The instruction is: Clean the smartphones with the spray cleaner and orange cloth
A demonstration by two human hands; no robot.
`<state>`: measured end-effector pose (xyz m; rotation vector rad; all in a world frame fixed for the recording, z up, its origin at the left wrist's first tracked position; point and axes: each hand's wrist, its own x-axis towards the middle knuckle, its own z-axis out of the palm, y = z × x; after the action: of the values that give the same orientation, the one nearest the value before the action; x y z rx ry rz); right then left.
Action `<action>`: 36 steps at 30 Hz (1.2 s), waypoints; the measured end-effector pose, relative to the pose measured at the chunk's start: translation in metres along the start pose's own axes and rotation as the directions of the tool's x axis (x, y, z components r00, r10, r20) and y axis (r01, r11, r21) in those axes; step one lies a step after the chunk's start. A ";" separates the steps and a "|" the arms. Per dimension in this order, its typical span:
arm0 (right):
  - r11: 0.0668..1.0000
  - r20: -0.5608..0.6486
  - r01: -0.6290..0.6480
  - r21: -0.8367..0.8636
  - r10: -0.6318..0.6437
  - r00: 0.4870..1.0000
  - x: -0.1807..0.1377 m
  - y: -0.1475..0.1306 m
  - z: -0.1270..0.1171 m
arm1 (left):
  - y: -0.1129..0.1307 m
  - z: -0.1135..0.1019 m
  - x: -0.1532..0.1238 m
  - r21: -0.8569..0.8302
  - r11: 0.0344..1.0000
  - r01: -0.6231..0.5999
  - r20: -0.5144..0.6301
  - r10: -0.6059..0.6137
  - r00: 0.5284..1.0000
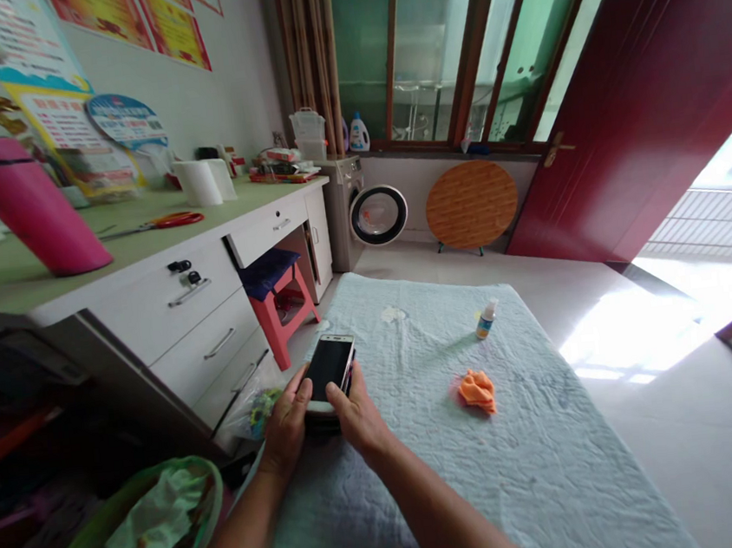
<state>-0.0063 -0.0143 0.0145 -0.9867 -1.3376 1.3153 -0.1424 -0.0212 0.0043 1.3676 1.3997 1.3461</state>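
A white-framed smartphone [331, 366] with a dark screen is gripped between my two hands above the near left part of the cloth. My left hand [288, 419] closes on its left edge. On the opposite side my right hand [363, 415] holds it, thumb over the lower right corner. Dark edges show under and beside the phone, perhaps more flat devices stacked there; I cannot tell. To the right, a crumpled orange cloth [478, 391] lies on the pale blue quilted cover [425, 460]. Behind it stands a small spray bottle [487, 320].
At left, a white desk [192, 301] carries a pink tumbler [24, 201], scissors [168, 222] and a paper roll [199, 182]. Below are a pink stool [281, 305] and a green waste bin [213, 499]. A washing machine [341, 211] stands beyond, its round door swung out.
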 end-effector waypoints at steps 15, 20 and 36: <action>0.912 -0.326 -0.054 -0.408 -0.091 0.941 -0.018 -0.035 -0.172 | -0.004 0.002 0.003 0.058 0.998 0.003 -0.014 -0.002 1.000; 0.765 -0.411 -0.117 -0.633 -0.204 0.889 -0.013 -0.021 -0.233 | -0.010 0.000 0.005 0.063 0.998 0.025 -0.064 -0.021 0.998; 0.737 -0.636 -0.269 -0.620 -0.272 0.722 0.064 -0.017 -0.297 | 0.079 0.101 -0.043 0.265 0.787 -0.557 0.277 0.491 0.826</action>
<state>0.2730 0.1057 0.0187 -1.7729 -1.1843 0.2714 -0.0227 -0.0552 0.0578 2.1883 1.1894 1.2913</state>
